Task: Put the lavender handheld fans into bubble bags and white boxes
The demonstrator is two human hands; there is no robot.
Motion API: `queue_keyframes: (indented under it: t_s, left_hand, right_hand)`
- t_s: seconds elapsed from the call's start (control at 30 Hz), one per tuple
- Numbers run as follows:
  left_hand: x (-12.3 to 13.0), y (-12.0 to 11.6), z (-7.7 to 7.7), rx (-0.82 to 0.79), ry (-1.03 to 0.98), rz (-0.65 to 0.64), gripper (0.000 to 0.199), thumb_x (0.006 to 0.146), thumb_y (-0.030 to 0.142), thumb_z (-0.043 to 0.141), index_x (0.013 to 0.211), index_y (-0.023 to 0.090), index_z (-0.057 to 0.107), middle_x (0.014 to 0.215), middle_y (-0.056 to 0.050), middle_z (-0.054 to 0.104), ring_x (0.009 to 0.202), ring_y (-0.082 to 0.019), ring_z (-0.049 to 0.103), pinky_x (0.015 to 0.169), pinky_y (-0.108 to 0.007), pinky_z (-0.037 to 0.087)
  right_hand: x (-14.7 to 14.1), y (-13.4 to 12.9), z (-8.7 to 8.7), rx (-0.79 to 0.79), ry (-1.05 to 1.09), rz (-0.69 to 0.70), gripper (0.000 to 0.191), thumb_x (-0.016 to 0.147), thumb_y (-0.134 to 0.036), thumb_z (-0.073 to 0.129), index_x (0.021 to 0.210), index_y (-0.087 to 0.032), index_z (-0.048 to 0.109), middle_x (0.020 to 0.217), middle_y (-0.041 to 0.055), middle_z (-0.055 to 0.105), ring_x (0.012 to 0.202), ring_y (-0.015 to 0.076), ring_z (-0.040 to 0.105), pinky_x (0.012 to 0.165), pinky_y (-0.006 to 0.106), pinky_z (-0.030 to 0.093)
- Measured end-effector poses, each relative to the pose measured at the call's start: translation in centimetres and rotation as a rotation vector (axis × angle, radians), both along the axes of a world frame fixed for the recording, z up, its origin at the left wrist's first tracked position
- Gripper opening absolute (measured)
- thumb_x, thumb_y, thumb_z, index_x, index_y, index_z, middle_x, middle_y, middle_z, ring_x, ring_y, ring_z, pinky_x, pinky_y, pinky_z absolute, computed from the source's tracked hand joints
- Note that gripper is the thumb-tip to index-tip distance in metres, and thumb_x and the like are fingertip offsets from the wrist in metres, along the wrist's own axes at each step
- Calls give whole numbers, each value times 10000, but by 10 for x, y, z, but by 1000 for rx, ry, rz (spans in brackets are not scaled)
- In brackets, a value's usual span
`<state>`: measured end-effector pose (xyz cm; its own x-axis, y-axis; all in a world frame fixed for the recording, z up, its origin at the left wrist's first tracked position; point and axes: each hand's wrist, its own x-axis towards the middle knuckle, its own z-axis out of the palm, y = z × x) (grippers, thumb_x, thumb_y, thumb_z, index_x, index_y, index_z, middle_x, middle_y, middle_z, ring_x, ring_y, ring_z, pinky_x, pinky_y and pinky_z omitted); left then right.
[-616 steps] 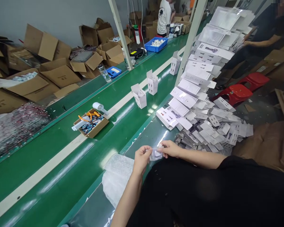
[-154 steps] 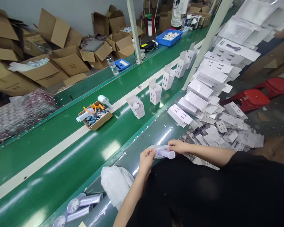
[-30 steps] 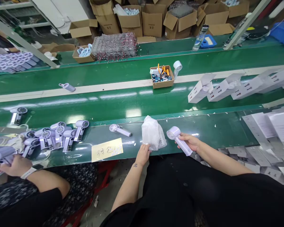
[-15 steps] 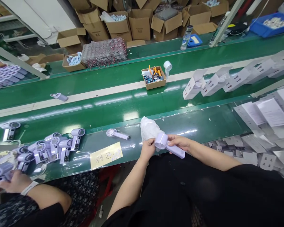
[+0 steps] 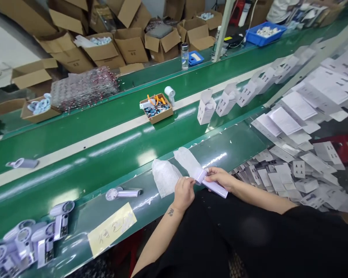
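The right hand holds a small purple fan by its handle, with the fingers wrapped around it. The left hand pinches the open end of a clear bubble bag, and the round head of the fan is inside that bag. Both hands are at the near edge of the counter, right in front of the person's black shirt. The bag sticks out over the counter, away from the person.

Just to the left of the left hand lies a pile of more bags. Further left, a second fan lies flat on the counter. Near it is a yellow note with writing on it. At the far left edge, a bunch of fans lie close together.

Behind the counter runs a green belt with a pale stripe. One fan lies alone on the belt at the left. A small open box with tools in it sits on the stripe. To its right, white boxes stand in a row with their flaps up.

On the right, a big heap of flat white cards spreads over the end of the counter. Brown cartons stand behind the belt.
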<state>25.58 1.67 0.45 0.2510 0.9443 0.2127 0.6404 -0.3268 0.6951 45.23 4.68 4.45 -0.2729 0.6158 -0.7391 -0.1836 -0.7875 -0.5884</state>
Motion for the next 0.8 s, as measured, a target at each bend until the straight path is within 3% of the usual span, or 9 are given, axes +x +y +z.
queue_keyframes:
  t_s: [0.17,0.23,0.33,0.4,0.47,0.57,0.7,0.77,0.8]
  left_hand:
    - [51,22,3,-279,-125,-259,148,860,225,441,826,222,585,737,-25,608,695,-161,571,676,-279,440]
    - [72,41,13,-323,-207,-207,114,848,267,479,870,225,583,768,-18,605,709,-153,567,686,-271,442]
    - [98,77,19,-296,-260,-38,310,724,366,653,973,202,568,928,-52,582,837,-180,554,742,-295,445]
    - [114,97,14,-371,-292,-93,360,663,377,701,946,195,573,893,-36,580,812,-175,552,737,-293,447]
    - [127,110,5,-490,-338,-124,219,738,364,616,873,196,579,767,-4,585,717,-153,556,703,-278,448]
    - [145,114,-3,-463,-317,-68,176,835,321,464,825,197,589,725,-19,609,700,-159,572,699,-284,448]
    - [164,114,0,-308,-215,-339,142,801,280,493,800,218,622,772,-59,635,782,-193,591,764,-319,450]
    - [172,119,4,-402,-252,-346,125,777,301,528,778,215,620,742,-52,631,734,-184,590,711,-306,463]
    - [176,123,7,-496,-306,-259,144,776,330,536,764,206,608,699,-39,617,666,-167,577,639,-284,462]
  right_hand:
    - [36,13,-5,-34,-87,-302,252,701,-220,661,866,-193,472,660,6,607,516,152,590,449,305,532]
    - [52,22,-5,-1,-107,-360,263,722,-228,655,879,-210,444,649,-3,594,521,154,590,458,313,540]
    - [73,29,-5,40,-61,-350,340,703,-228,685,896,-228,405,706,-4,602,554,162,604,482,349,557]
    - [84,31,-7,25,-41,-373,349,711,-245,679,888,-230,378,718,-8,596,546,155,603,482,347,556]
    - [93,34,-12,-16,-37,-399,340,725,-238,662,887,-227,363,711,-8,592,553,155,610,489,335,554]
    - [105,42,-21,-83,10,-399,320,725,-196,639,906,-217,376,719,7,610,609,181,638,508,329,551]
    - [116,58,-37,-236,71,-388,219,710,-149,591,863,-194,440,647,-10,589,539,149,600,491,281,523]
    - [123,63,-42,-306,90,-386,128,735,-173,566,822,-176,472,625,6,581,519,141,583,489,273,513]
    - [129,65,-42,-321,78,-374,103,752,-201,563,813,-173,485,628,13,581,519,143,580,492,282,513]
